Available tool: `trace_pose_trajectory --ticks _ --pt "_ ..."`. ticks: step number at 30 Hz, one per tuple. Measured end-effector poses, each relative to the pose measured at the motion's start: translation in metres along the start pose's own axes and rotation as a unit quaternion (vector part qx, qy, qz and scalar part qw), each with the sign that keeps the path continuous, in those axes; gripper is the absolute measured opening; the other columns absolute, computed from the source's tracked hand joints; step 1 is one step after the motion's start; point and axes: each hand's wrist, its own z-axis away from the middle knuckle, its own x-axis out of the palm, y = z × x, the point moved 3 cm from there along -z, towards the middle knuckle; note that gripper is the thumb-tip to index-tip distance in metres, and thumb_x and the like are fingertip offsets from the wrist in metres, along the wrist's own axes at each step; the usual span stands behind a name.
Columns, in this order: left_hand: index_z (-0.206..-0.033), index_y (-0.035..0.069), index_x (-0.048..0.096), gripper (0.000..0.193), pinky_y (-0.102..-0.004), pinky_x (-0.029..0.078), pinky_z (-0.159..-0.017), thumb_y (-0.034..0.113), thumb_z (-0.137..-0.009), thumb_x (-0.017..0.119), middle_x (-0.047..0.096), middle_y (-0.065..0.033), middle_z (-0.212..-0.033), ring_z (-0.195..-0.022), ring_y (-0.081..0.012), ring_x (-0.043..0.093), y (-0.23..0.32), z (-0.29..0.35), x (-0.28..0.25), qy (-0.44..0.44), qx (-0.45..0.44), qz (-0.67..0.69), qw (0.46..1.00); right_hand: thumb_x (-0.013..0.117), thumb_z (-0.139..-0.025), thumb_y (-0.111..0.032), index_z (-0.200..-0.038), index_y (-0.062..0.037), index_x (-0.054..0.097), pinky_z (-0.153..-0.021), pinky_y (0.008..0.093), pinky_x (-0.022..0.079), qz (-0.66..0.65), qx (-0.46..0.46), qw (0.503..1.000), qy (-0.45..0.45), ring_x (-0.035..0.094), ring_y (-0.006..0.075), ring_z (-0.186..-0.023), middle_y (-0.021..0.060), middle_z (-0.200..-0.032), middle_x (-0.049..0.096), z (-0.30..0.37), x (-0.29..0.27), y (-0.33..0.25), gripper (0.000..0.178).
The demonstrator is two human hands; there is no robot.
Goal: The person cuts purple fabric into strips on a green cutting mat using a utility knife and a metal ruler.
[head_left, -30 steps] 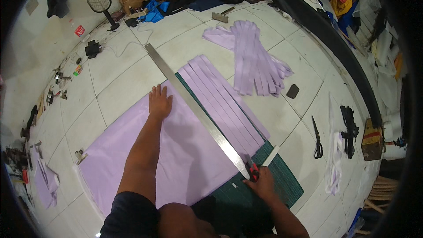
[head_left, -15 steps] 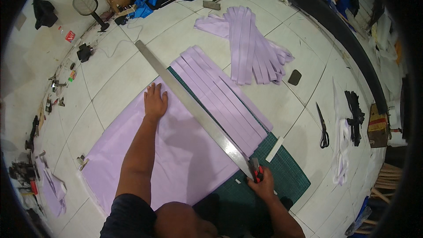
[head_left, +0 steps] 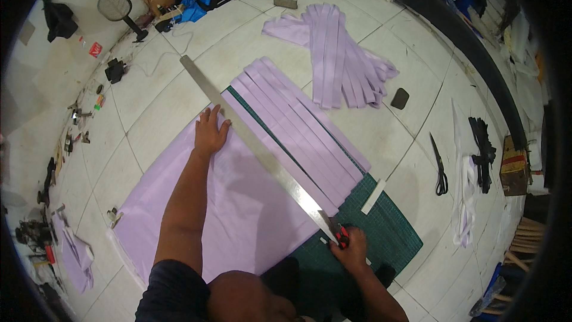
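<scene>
Sheets of lilac fabric (head_left: 250, 209) lie spread over a green cutting mat (head_left: 393, 226). Across the fabric's right edge runs a long metal ruler (head_left: 262, 155), slanting from far left to near right. My left hand (head_left: 210, 133) presses flat on the fabric, fingers spread, fingertips against the ruler's far part. At the ruler's near end, my right hand (head_left: 351, 245) is closed around a red-and-black cutter (head_left: 341, 235); its blade is hidden. Right of the ruler lie cut lilac strips (head_left: 298, 131), side by side, with a thin line of mat showing between.
A pile of lilac strips (head_left: 328, 59) lies farther off, near a dark flat object (head_left: 400, 99). Black scissors (head_left: 440, 170) and a white bar (head_left: 373, 197) are on the right. A clip (head_left: 114, 217) grips the fabric's left edge. A bug-zapper racket (head_left: 117, 9) leans at the wall.
The ruler and my right hand with the cutter have shifted slightly left, and the gap beside the strips is wider. My left hand's fingers have spread toward the ruler.
</scene>
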Motion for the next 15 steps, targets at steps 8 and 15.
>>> trace_pose_trajectory --ticks 8,15 --pt "-0.142 0.011 0.05 0.067 -0.0575 0.031 -0.11 0.049 -0.088 0.064 0.038 -0.0298 -0.149 -0.138 -0.0449 0.037 0.006 -0.004 -0.006 -0.044 -0.002 -0.033 0.998 0.083 -0.072 -0.015 -0.109 -0.0007 0.058 -0.089 0.0494 0.043 -0.05 0.027 0.998 -0.002 0.056 0.0397 -0.1 0.0214 -0.105 0.06 -0.002 -0.003 -0.002 0.047" --pt "-0.139 0.006 0.05 0.064 -0.0557 0.033 -0.111 0.042 -0.088 0.066 0.039 -0.0273 -0.149 -0.141 -0.041 0.035 0.008 -0.007 -0.01 -0.079 -0.015 -0.038 0.996 0.084 -0.068 -0.014 -0.109 -0.0011 0.057 -0.083 0.0469 0.047 -0.031 -0.005 0.999 0.011 0.058 0.0383 -0.095 0.0191 -0.101 0.059 -0.001 -0.001 0.002 0.05"
